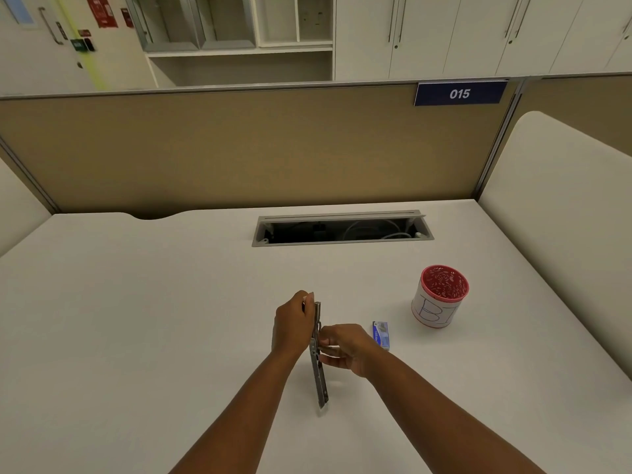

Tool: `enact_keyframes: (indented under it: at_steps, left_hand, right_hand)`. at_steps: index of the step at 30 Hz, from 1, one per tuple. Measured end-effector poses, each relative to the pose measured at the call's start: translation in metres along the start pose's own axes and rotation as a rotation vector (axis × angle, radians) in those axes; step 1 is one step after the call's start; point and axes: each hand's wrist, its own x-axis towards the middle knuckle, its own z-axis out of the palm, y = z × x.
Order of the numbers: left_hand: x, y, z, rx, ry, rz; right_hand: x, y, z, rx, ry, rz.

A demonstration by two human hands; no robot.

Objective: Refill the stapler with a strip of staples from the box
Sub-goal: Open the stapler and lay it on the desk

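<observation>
While the left hand point(290, 323) grips the upper end of the opened stapler point(318, 357) at lower centre, the right hand point(345, 348) pinches its middle (strip not discernible). Just right lies the staple box point(381, 334), a red cup point(441, 295) beyond; bare tabletop point(136, 302) spreads left.

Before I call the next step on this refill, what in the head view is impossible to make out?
- Staples in the stapler channel: too small, partly behind the right hand.
- Left hand grip on the stapler's far end: hidden by the hand's back.
- Staple box: open or closed, print too small.
- Red-rimmed cup contents: hidden by its wall.
</observation>
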Motion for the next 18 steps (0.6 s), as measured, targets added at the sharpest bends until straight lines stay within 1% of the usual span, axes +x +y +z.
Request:
enact_keyframes:
  at_steps: [6,11,14,18]
  left_hand:
    - [0.004,-0.001,0.000,0.023,0.000,-0.075]
    - [0.008,-0.004,0.002,0.164,0.007,-0.177]
    - [0.008,-0.007,0.001,0.204,-0.005,-0.208]
    - [0.008,-0.007,0.002,0.219,-0.057,-0.223]
  right_hand:
    - [0.001,0.003,-0.005,0.029,-0.013,-0.009]
    - [0.003,0.008,-0.011,0.092,-0.107,0.004]
    - [0.005,0.010,-0.014,0.048,-0.159,-0.028]
    - [0.006,0.012,-0.017,-0.045,-0.102,-0.084]
